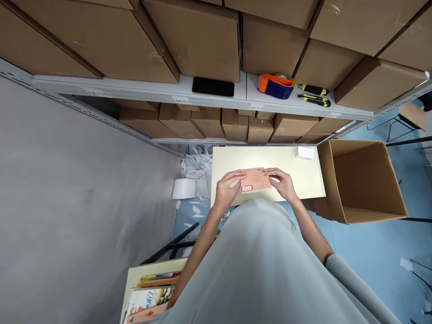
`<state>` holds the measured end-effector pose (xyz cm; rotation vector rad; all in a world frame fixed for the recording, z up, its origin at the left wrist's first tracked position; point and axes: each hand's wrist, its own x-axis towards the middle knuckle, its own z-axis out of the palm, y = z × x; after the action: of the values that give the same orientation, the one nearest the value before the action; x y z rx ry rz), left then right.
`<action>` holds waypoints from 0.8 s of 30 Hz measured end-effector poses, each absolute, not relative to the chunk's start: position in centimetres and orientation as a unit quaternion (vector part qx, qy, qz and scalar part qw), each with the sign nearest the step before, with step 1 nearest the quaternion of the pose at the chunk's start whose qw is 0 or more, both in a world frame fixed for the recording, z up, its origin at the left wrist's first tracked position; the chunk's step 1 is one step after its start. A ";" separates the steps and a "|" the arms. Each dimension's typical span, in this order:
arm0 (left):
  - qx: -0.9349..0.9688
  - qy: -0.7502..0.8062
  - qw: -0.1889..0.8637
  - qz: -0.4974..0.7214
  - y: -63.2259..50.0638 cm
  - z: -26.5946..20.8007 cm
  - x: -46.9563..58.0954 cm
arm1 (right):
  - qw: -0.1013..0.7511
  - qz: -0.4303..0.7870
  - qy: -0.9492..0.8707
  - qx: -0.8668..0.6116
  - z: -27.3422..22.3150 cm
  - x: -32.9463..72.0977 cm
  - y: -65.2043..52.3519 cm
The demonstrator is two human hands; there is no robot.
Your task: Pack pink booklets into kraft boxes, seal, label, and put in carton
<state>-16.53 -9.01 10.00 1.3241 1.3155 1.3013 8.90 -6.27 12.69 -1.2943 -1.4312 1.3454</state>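
Observation:
A salmon-pink book (255, 181) is held over the front part of the cream table (229, 157). On its cover I see a small barcode at the top and a red-framed white label at the lower left. My left hand (228, 188) grips the left edge, fingers on top. At the opposite edge, my right hand (282, 183) pinches the upper right corner between fingers and thumb. Whether the book touches the tabletop I cannot tell. Beyond my right hand, a small white box (305, 153) lies at the table's far right corner.
A large cardboard box (367, 180) stands open at the table's right. The shelf (251, 90) ahead carries cartons, a phone (213, 87), a tape dispenser (276, 86) and cutters (314, 95). Books (153, 299) lie behind my left arm; a white roll (184, 189) is left of the table.

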 end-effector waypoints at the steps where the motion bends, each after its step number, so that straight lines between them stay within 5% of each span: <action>1: 0.512 0.538 0.432 0.512 -9.0 10.1 -16.1 | 0.383 0.530 -0.557 -0.511 12.5 9.3 -5.9; 9: 0.356 0.544 0.570 0.502 -7.5 9.1 -11.5 | 0.367 0.524 -0.517 -0.568 10.9 11.9 -3.2; 13: 0.318 0.585 0.523 0.532 -7.0 9.4 -8.2 | 0.390 0.446 -0.533 -0.603 11.8 12.0 -3.7; 18: 0.378 0.607 0.449 0.535 -7.0 11.1 -4.3 | 0.390 0.564 -0.507 -0.522 12.8 10.4 -5.1; 24: 0.484 0.595 0.423 0.482 -6.6 12.2 -3.7 | 0.434 0.548 -0.479 -0.531 12.4 11.5 -4.2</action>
<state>-3.72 -6.61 12.20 1.2127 1.4897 1.2076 11.46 -4.19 12.39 -1.3214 -1.1919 1.3654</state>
